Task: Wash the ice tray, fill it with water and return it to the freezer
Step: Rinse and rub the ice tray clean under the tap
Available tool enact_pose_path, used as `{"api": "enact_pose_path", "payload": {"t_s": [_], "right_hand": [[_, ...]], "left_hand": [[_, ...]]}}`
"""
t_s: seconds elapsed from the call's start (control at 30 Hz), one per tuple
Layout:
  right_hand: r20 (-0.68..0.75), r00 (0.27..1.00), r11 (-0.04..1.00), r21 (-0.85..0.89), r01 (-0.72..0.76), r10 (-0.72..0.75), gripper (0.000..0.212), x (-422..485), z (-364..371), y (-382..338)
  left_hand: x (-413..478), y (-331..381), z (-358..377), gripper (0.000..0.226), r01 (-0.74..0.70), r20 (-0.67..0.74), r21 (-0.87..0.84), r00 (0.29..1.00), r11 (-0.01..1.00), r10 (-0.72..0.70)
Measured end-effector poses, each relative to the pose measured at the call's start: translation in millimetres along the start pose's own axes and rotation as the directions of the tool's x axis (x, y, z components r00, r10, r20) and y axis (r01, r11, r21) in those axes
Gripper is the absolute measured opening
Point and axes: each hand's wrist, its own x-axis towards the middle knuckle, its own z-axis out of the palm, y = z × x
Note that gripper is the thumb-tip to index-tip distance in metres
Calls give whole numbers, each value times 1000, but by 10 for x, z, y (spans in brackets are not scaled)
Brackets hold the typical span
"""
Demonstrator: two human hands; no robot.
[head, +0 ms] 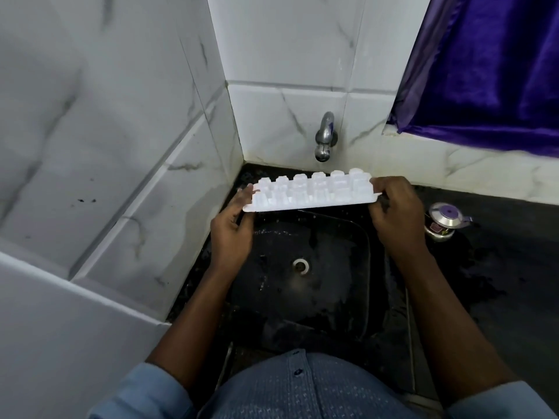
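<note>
A white plastic ice tray (311, 192) hangs over the black sink (357, 291), turned so the bulging bottoms of its cells face up and toward me. My left hand (231, 229) grips its left end. My right hand (396, 213) grips its right end. The tray sits just below and in front of the metal tap (325, 137), which comes out of the tiled wall. No water runs from the tap. The sink basin is wet, with a round drain (301, 265) in its middle.
White marble-look tiles (121, 152) close in the sink on the left and back. A dark wet counter (499, 267) extends to the right, with a small steel lidded pot (444, 220) on it. A purple curtain (490, 71) hangs at the upper right.
</note>
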Motion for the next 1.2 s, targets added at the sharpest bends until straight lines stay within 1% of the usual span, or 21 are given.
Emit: {"api": "enact_pose_path", "payload": {"t_s": [0.1, 0.13, 0.23, 0.27, 0.3, 0.37, 0.4, 0.5, 0.53, 0.63, 0.67, 0.7, 0.8, 0.87, 0.93, 0.97, 1.03, 1.07, 1.1, 1.13, 1.2], "right_hand": [[217, 976, 997, -71, -4, 19, 9, 53, 35, 74], [212, 977, 999, -52, -14, 25, 8, 52, 36, 73], [62, 998, 1000, 22, -12, 11, 11, 39, 0, -13], [90, 996, 1000, 2, -12, 11, 12, 43, 10, -7], [173, 985, 999, -39, -18, 25, 16, 63, 35, 23], [366, 921, 990, -92, -109, 135, 24, 131, 72, 135], [420, 889, 983, -86, -161, 182, 25, 145, 79, 208], [475, 843, 961, -24, -275, 252, 23, 174, 100, 391], [500, 818, 945, -2, -326, 283, 22, 193, 122, 464], [651, 670, 867, 34, -496, 358, 22, 300, 244, 691], [698, 612, 849, 11, -529, 372, 22, 346, 300, 732], [719, 585, 857, -30, -514, 376, 24, 424, 369, 754], [650, 637, 892, -153, -425, 415, 42, 680, 602, 756], [596, 666, 865, -102, -491, 448, 51, 927, 841, 771], [564, 637, 766, 13, -643, 525, 50, 1186, 1129, 820], [566, 586, 676, 67, -734, 580, 49, 1322, 1266, 829], [623, 422, 439, 137, -888, 659, 48, 1533, 1508, 855], [658, 352, 347, 144, -927, 666, 45, 1601, 1602, 869], [678, 315, 291, 153, -944, 665, 41, 1654, 1661, 876], [680, 308, 262, 174, -949, 665, 38, 1692, 1708, 900], [648, 340, 262, 218, -940, 682, 33, 1745, 1745, 942]], "left_hand": [[16, -66, 15, 36, 76, 19, 63, 997, 995, -78], [14, -84, 19, 36, 80, 26, 67, 996, 994, -82], [-29, -64, 46, 36, 5, -13, 66, 1000, 998, -4], [-26, -78, 59, 33, 7, -20, 85, 1000, 996, -5], [-9, -100, 76, 30, 36, -15, 123, 999, 992, -35], [36, -200, 106, 24, 145, 49, 149, 987, 978, -154], [54, -286, 116, 23, 173, 90, 146, 978, 974, -188], [126, -401, 105, 36, 170, 156, 168, 968, 971, -196], [155, -390, 110, 42, 208, 187, 132, 955, 969, -230], [232, -323, 219, 31, 444, 234, -95, 880, 891, -414], [277, -331, 285, 29, 517, 215, -154, 849, 842, -482], [337, -359, 356, 30, 570, 170, -180, 821, 801, -546], [462, -580, 508, 35, 684, 48, -209, 721, 699, -691], [558, -693, 628, 37, 739, 26, -249, 651, 626, -758], [631, -694, 712, 36, 757, 8, -256, 624, 601, -781], [665, -701, 744, 35, 761, -16, -249, 615, 599, -788], [713, -744, 777, 32, 765, -43, -271, 597, 585, -801], [731, -769, 785, 33, 760, -40, -300, 594, 577, -804], [735, -777, 792, 33, 762, -25, -319, 587, 563, -809], [736, -784, 803, 34, 768, 0, -335, 580, 546, -815], [735, -805, 815, 36, 778, 63, -377, 563, 503, -824]]}}
